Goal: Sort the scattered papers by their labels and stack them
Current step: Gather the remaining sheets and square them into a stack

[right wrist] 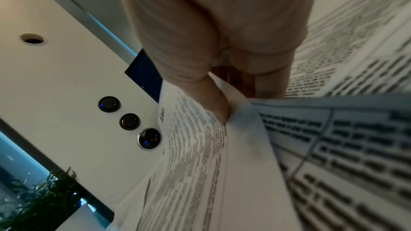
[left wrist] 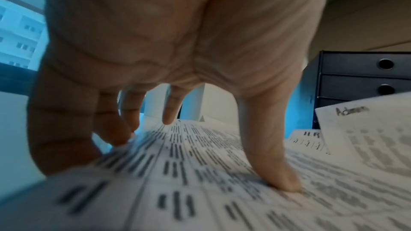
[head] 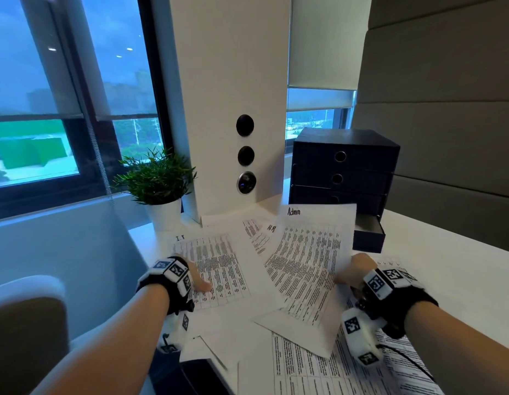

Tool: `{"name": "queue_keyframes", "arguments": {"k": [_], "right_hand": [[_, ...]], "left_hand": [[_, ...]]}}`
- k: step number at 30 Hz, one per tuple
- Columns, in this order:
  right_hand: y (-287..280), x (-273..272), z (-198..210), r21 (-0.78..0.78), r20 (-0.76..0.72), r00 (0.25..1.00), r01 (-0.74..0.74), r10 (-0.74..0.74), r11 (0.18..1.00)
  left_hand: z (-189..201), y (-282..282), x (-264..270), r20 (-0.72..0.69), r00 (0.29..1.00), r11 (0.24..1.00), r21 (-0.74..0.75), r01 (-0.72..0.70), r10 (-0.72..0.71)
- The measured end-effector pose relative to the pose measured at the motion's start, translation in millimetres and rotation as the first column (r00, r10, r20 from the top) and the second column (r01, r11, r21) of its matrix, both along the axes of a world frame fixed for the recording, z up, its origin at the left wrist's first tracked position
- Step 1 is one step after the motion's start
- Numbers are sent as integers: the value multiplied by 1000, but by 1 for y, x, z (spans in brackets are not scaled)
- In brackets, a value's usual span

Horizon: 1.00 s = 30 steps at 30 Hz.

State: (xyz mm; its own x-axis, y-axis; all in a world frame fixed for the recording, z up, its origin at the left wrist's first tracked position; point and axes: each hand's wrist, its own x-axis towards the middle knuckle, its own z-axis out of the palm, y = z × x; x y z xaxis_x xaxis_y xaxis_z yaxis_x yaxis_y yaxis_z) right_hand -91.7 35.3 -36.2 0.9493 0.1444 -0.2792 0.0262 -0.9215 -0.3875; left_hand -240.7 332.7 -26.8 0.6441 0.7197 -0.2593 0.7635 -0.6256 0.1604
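Printed sheets with handwritten labels lie scattered on the white table (head: pixel 461 269). My left hand (head: pixel 199 280) rests on the sheet marked "I.T" (head: pixel 219 266); in the left wrist view its spread fingertips (left wrist: pixel 280 178) press down on that sheet (left wrist: pixel 200 173). My right hand (head: pixel 343 276) pinches the right edge of the "Admin" sheet (head: pixel 307 266) and holds it raised and tilted above the others. In the right wrist view the thumb lies on this curved sheet (right wrist: pixel 195 164). A sheet marked "HR" (head: pixel 266 232) lies partly under it. More sheets (head: pixel 304 366) lie near me.
A dark drawer box (head: pixel 341 172) stands at the back right, its bottom drawer (head: pixel 368 232) pulled out. A potted plant (head: pixel 159 183) stands beside a white pillar (head: pixel 233 81) with round sockets. A chair back (head: pixel 25 323) is at the left.
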Motion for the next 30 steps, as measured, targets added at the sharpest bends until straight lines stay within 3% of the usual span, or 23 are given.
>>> {"name": "queue_keyframes", "arguments": {"k": [2,6,9,13,17,24,30], "right_hand": [[-2,4,-4,-4,26,1000,14,-13,1000],[-15,13,-8,157,67,994,79,-91,984],[-33,18,-8,201,79,982,152,-171,968],[-49,11,-5,146,42,977,202,-210,969],[-57,5,-10,88,52,983,172,-177,981],[-68,14,-17,360,58,985,133,-164,924],[-92,20,-12,569,32,992,85,-126,818]], "left_hand": [[1,2,-3,47,999,1000,14,-3,2],[-3,11,-3,209,975,998,-18,-67,69],[-10,31,-8,280,946,983,-131,-132,164],[-12,42,-12,400,915,960,-270,66,49],[-9,26,-5,471,878,939,-260,227,-82],[-5,-1,24,363,889,903,-216,372,-280],[-6,-7,36,437,864,859,-312,407,-251]]}}
